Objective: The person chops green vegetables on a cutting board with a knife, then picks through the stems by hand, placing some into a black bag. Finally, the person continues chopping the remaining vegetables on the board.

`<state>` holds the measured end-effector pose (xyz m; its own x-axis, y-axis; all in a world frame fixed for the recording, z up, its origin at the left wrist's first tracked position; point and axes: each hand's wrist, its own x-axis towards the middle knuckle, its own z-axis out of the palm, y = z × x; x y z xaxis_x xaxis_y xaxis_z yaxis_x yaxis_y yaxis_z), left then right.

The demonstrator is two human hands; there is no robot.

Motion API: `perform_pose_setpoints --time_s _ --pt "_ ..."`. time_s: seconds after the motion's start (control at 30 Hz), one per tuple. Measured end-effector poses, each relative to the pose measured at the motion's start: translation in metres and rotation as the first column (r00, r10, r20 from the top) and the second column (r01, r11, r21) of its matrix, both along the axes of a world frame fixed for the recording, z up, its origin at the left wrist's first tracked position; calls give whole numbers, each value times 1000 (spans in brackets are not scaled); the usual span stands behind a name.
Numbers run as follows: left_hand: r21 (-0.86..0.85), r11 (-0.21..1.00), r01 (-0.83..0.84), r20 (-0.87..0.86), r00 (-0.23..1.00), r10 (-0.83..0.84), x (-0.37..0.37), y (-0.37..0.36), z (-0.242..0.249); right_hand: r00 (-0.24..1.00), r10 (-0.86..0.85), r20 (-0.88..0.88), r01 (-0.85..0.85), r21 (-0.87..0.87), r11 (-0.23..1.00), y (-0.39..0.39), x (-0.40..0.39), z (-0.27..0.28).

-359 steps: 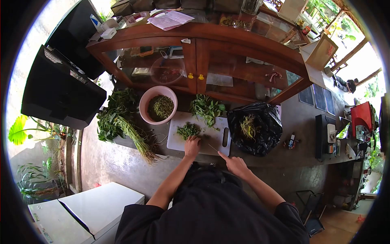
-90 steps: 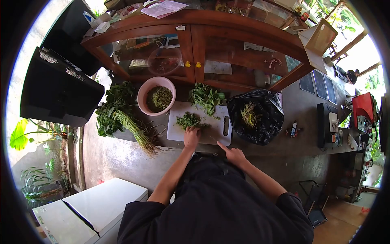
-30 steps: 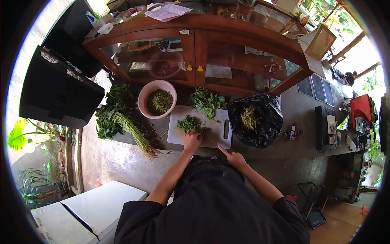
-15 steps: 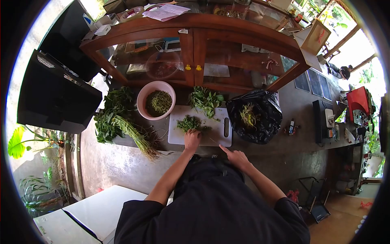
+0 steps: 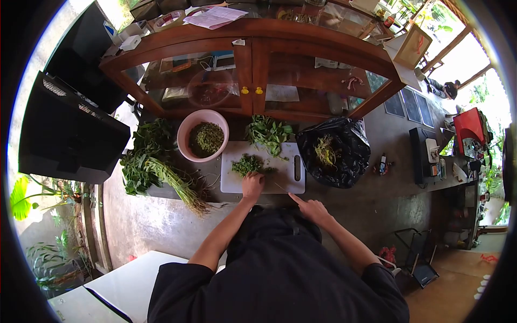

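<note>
The right hand (image 5: 313,210) closes around the handle end of a knife (image 5: 281,187), its index finger stretched out toward the blade; the handle itself is hidden in the grip. The blade lies over the near right part of a white cutting board (image 5: 280,172), its long axis slanting: the tip points away from the person and to the left, while the handle end comes back toward the right, over the near edge. The left hand (image 5: 252,185) rests with bent fingers at the near side of the chopped greens (image 5: 246,163); whether it grips stems or only presses them, I cannot tell. These greens lie on the left half of the board, spread mostly sideways. The board's long axis runs left to right, with its slot at the right end.

At the board's far edge sits a clump of leafy sprigs (image 5: 269,134), some leaves reaching onto the surface. Beyond the board's left corner stands a pink bowl (image 5: 187,123) holding chopped green bits. Further left, a large bunch of greens (image 5: 170,176) lies diagonally, leaves far left and roots pointing near right, toward the person. Right of the board, a black plastic bag (image 5: 351,164) gapes upward around pale, stringy trimmings (image 5: 326,152)
</note>
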<state>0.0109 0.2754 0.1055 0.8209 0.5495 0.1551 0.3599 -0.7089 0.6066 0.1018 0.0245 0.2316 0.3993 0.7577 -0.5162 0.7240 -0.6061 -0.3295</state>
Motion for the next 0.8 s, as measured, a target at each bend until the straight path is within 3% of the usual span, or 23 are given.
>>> perform_pose_setpoints --time_s 0.33,0.5,0.73,0.8 --pt "28 1000 1 4 1000 -1 -3 -2 0 997 45 -68 -43 26 999 -1 12 -26" --pt "42 999 -32 6 999 32 -3 -8 2 992 68 -107 -54 126 991 12 20 -48" --pt "33 997 -66 24 998 65 -4 -10 1 986 72 -151 -64 57 996 -14 28 -38" --pt "45 997 -68 18 998 67 -6 -11 -1 994 91 -61 -84 106 991 -12 27 -44"
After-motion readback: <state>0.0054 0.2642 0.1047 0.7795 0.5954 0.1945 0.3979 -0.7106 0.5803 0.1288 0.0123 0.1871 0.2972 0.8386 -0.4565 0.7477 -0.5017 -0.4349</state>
